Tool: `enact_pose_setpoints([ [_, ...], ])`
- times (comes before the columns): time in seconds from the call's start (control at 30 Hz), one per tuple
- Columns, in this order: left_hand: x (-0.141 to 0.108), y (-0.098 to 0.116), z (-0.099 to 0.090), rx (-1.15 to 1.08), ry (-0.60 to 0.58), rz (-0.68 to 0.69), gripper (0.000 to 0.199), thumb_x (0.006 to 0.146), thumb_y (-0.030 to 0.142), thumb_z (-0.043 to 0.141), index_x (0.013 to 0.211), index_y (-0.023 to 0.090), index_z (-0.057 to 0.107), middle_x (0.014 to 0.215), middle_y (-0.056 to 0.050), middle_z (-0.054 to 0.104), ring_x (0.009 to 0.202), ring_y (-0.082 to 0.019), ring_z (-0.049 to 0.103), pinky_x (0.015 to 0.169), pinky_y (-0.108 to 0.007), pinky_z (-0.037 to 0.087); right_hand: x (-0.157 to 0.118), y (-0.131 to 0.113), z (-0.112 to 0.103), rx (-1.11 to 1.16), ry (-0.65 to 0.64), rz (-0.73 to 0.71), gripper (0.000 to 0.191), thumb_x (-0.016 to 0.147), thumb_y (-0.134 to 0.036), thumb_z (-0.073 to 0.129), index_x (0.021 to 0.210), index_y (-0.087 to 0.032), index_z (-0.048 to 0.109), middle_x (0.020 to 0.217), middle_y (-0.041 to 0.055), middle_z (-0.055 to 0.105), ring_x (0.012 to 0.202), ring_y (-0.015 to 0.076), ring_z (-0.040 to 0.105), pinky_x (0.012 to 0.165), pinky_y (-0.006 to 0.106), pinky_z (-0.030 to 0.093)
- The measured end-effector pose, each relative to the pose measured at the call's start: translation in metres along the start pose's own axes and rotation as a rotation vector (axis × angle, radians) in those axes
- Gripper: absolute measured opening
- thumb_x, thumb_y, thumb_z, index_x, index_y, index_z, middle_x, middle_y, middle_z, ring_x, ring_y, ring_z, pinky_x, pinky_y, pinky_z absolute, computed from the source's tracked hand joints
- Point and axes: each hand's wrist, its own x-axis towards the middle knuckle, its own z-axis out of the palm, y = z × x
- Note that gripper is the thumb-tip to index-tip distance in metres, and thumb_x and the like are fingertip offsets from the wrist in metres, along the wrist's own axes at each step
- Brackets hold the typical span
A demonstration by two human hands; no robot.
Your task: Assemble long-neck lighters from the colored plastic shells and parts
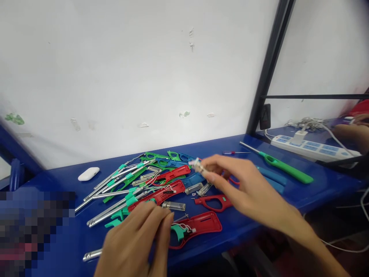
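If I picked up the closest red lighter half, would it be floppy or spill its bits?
The red lighter half would probably feel light and stiff, since it looks like thin plastic. Tipped, it might drop the teal trigger, because its open side faces up. The thin, curvy white wires would likely flop.

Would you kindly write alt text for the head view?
A person's right hand pinches a small whitish part above a blue table strewn with colourful lighter parts. The left hand partly hides an opened red lighter; a white wall stands behind.

bright, even light on the wall; shadow under the table; right edge blurred; lower-left corner pixelated.
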Motion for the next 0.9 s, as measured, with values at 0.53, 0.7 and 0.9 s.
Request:
enact_pose_setpoints([
  [0.53, 0.065, 0.012, 0.012, -0.178, -0.523, -0.221, 0.018, 0.099, 0.024, 0.065, 0.083, 0.024, 0.072, 0.090, -0.002, 0.071, 0.087, -0.024, 0.069, 0.078, -0.037, 0.053, -0.053, 0.025, 0.054, -0.046, -0.251, 0.149, 0.033, 0.109, -0.023, 0.042, 0.085, -0.020, 0.065, 0.082, 0.0016, 0.065, 0.073, 0.0174, 0.058, 0.067, 0.033, 0.036],
  [0.7, 0.066, 0.013, 0.008, -0.197, -0.540, -0.235, 0.013, 0.097, 0.019, 0.068, 0.086, 0.025, 0.072, 0.088, 0.001, 0.073, 0.082, -0.020, 0.070, 0.072, -0.031, 0.055, -0.055, 0.025, 0.054, -0.043, -0.252, 0.149, 0.034, 0.109, -0.023, 0.042, 0.085, -0.019, 0.066, 0.082, 0.0012, 0.065, 0.073, 0.0169, 0.057, 0.067, 0.033, 0.035],
  [0.9, 0.064, 0.011, 0.009, -0.241, -0.481, -0.181, 0.017, 0.094, 0.012, 0.066, 0.085, 0.026, 0.068, 0.084, 0.004, 0.074, 0.076, -0.018, 0.072, 0.068, -0.028, 0.055, -0.056, 0.025, 0.054, -0.058, -0.242, 0.130, 0.034, 0.109, -0.022, 0.043, 0.084, -0.019, 0.065, 0.081, 0.0012, 0.065, 0.072, 0.0165, 0.057, 0.066, 0.033, 0.035],
])
